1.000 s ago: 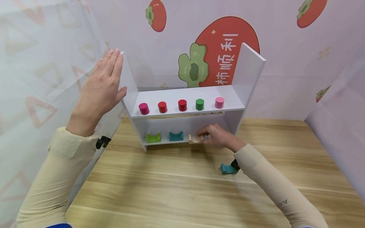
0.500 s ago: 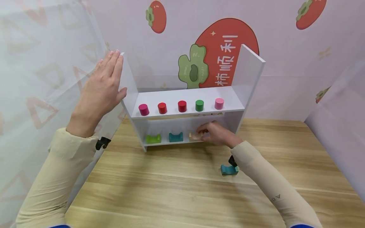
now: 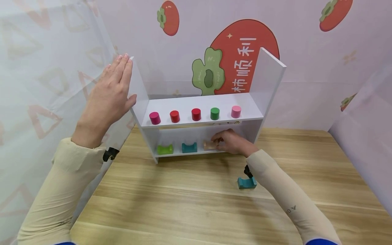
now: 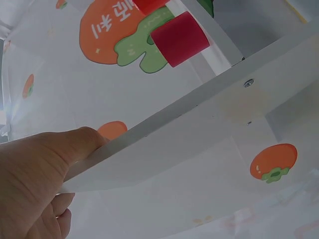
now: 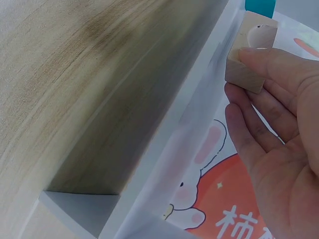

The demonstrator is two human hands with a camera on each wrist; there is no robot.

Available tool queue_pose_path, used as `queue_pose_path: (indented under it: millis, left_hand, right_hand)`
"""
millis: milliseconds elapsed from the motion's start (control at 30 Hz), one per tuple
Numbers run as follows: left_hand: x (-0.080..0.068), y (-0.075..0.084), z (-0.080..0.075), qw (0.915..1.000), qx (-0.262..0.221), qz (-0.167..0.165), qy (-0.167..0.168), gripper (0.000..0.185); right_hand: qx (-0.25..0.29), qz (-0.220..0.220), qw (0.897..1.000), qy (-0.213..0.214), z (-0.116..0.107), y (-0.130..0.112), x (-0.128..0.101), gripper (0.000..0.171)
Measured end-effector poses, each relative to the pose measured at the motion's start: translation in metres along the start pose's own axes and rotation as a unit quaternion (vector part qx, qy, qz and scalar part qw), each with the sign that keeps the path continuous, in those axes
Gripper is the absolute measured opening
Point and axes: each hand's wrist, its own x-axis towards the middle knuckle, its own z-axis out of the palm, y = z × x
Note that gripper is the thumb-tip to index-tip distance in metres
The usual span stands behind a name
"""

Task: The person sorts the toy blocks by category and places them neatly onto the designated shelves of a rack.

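A small white shelf (image 3: 257,102) stands on the wooden table. My left hand (image 3: 111,88) lies flat with straight fingers against its left side panel (image 4: 199,134). My right hand (image 3: 229,141) reaches into the lower shelf and pinches a natural wood block (image 3: 210,145) (image 5: 249,55), resting on the lower board to the right of a teal arch block (image 3: 189,147) and a green arch block (image 3: 165,149). On the upper board stand several small cylinders: a magenta one (image 3: 154,117), two red ones (image 3: 174,116), a green one (image 3: 214,113) and a pink one (image 3: 235,111).
Another teal arch block (image 3: 246,183) lies on the table (image 3: 183,204) in front of the shelf, beside my right forearm. Printed curtain walls close in at the left, back and right.
My right hand has carried the wood block from the shelf's front edge further in onto the lower board. My left hand has stayed on the side panel.
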Motion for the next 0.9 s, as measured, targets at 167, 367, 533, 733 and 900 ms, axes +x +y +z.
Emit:
queue_pose_path:
  millis: [167, 367, 533, 733, 900]
  left_hand:
    - [-0.001, 0.0, 0.001, 1.0, -0.002, 0.001, 0.003, 0.093]
    - [-0.001, -0.001, 0.001, 1.0, -0.003, 0.001, 0.004, 0.092]
    - [-0.001, -0.001, 0.0, 1.0, -0.002, 0.0, 0.001, 0.093]
    - [0.0, 0.0, -0.001, 1.0, -0.003, -0.001, -0.001, 0.093]
    - [0.0, 0.0, 0.0, 1.0, -0.003, 0.001, 0.002, 0.092]
  right_hand:
    - [-0.005, -0.003, 1.0, -0.002, 0.002, 0.002, 0.001, 0.034]
    - [-0.014, -0.002, 1.0, -0.005, 0.003, 0.002, 0.0, 0.034]
    - [-0.019, -0.002, 1.0, -0.005, 0.004, 0.003, 0.0, 0.034]
    - [-0.013, 0.007, 1.0, 0.004, 0.001, 0.003, -0.004, 0.043]
    - [-0.019, 0.004, 1.0, 0.016, -0.008, 0.003, -0.015, 0.044]
